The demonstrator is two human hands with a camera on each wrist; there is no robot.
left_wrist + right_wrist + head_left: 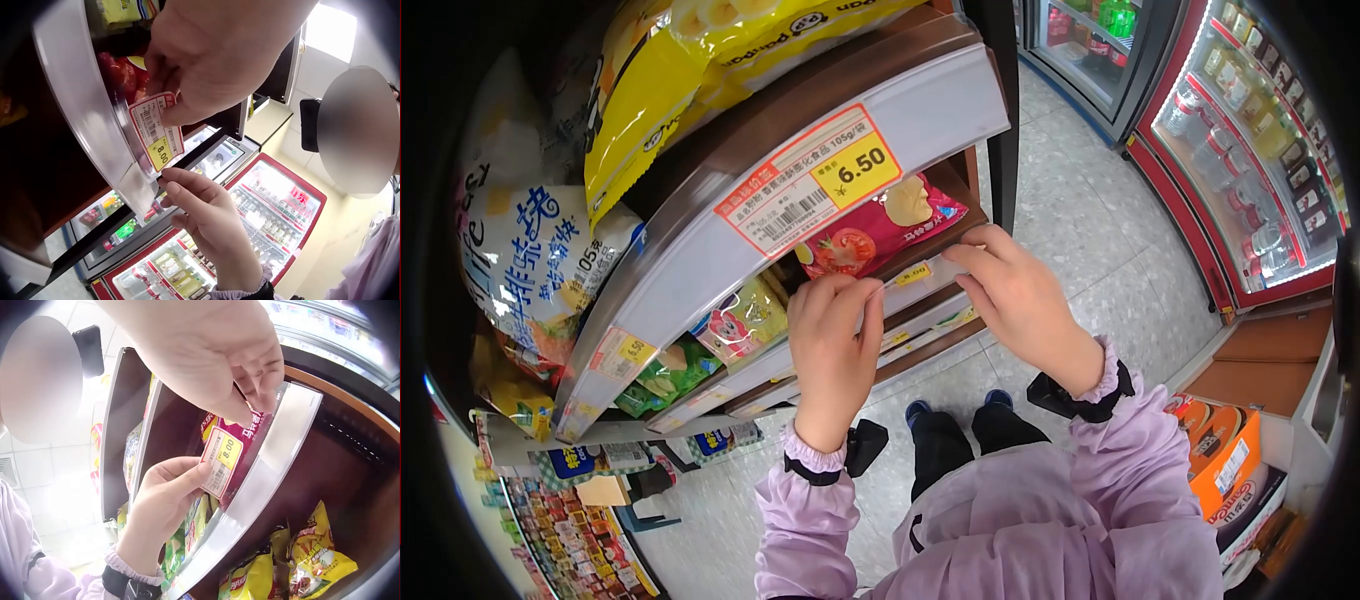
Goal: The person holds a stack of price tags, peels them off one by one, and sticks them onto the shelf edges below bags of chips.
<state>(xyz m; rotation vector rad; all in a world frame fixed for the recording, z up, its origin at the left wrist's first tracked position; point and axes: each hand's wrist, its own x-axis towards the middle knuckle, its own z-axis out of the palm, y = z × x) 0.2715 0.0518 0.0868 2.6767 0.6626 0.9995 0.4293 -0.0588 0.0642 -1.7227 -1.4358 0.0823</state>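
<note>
Between the thumb and fingers of my left hand (pixel 835 335) (pixel 219 50) (pixel 156 503) is a price label reading 8.00 (pixel 913 273) (pixel 156 131) (pixel 222 462), pinched by one end. It lies in front of the clear label strip (pixel 134 190) (pixel 253 481) on a shelf edge. At the label's other end, my right hand (pixel 1025 305) (pixel 215 228) (pixel 212 356) pinches the edge of the strip with thumb and fingertips. A red snack bag (pixel 870 235) (pixel 240 450) lies on the shelf just behind.
Above the hands, a higher shelf edge carries a 6.50 label (pixel 810 180), with a yellow bag (pixel 700 90) over it. More snack bags (pixel 740 320) stand at the left. Lit drink coolers (pixel 1250 150) are at the right, an orange box (pixel 1220 455) lower right.
</note>
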